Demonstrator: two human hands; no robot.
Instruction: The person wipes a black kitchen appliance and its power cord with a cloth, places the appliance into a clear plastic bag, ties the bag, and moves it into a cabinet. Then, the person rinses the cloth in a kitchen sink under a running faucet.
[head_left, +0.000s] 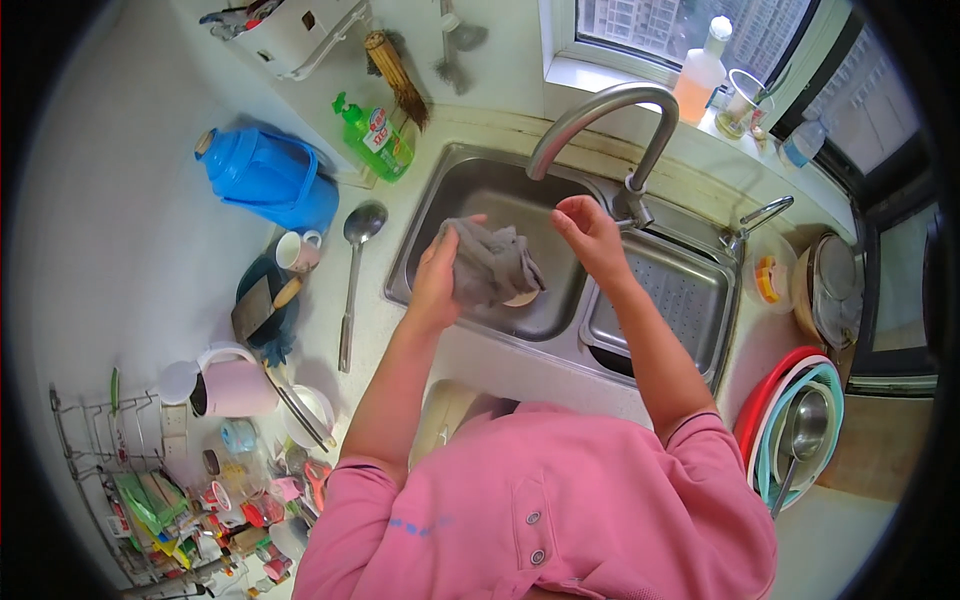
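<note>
My left hand (436, 281) grips a crumpled grey cloth (491, 262) above the large basin of a stainless steel sink (480, 191). A pale rounded edge (521, 298) shows below the cloth; what it belongs to is hidden. Over the divider between the two basins is my right hand (590, 232), its fingers loosely bent and nothing visible in them. It is close to the lever and base of the arched metal faucet (600, 101), whose spout reaches over the large basin. A perforated steel drain tray (667, 300) sits in the smaller basin.
Left of the sink are a steel ladle (354, 292), a green pump bottle (379, 142), a blue thermos flask (274, 180), a mug (296, 251) and a cleaver (255, 309). Nested basins (750, 405) stand at right. Bottles, including one with orange liquid (697, 82), line the windowsill.
</note>
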